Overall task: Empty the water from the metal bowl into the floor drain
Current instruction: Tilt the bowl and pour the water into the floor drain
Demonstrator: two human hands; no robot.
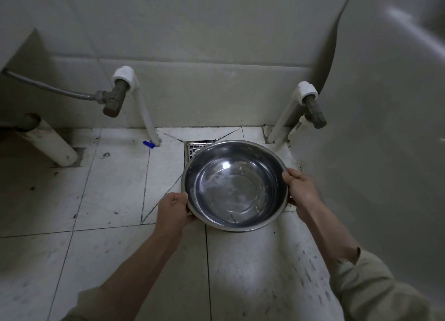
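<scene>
From my feed: metal bowl (234, 186) gripped on 2 sides, roughly level, shallow water (231, 193) in the bottom. Left hand (174, 210) grips the left rim, thumb on top, fingers curled under. Right hand (302, 188) grips the right rim the same way. The bowl's far edge overlaps the floor drain (196, 148), most of the grate hidden behind it. Small blue cap (148, 144) lies on the tiled floor (108, 188) at the foot of a white pipe (147, 113), left of the drain.

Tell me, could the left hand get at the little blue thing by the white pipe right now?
Probably not yet: the left hand grips the bowl. The floor towards the blue thing looks free.
</scene>
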